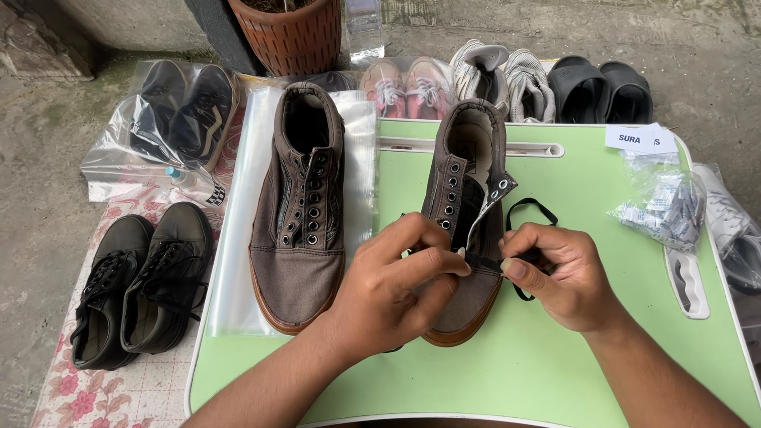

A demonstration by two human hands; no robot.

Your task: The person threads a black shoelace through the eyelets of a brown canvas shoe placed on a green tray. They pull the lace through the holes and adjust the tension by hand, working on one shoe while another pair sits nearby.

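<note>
Two hands meet at mid-frame over our green tabletop (555, 349): left hand (392, 281) and right hand (559, 273) both pinch a black shoelace (482, 261) at the right brown shoe (464, 198). We judge the lace limp, light, best gripped near its tip.

White label (640, 138) far-right on tray; clear sachet bag (662, 202) below; bagged shoes (170, 119) far-left.
</note>
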